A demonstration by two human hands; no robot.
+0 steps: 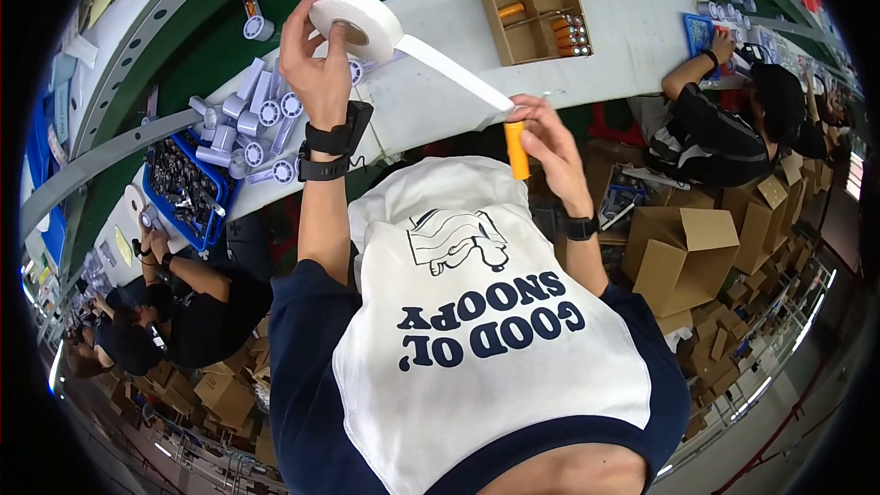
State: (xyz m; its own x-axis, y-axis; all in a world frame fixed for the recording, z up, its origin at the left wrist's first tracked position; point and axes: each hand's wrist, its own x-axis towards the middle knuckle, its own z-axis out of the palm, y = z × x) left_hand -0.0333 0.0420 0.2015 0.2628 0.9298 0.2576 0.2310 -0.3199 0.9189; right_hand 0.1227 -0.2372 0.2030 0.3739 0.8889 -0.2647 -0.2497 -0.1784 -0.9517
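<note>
While left fingers (316, 32) grip tape roll (356, 26), right fingers (536, 124) pinch orange tube (518, 150)

White tape roll (356, 26) — wide, thick, brownish core showing, held up on edge above the white worktop's (440, 101) near edge, left of centre. A flat strip of tape (454, 71) runs taut from the roll, down and to the right. Orange cylinder (518, 150) — small, plain, upright, its top touching the strip's free end, just off the worktop's near edge.
</note>
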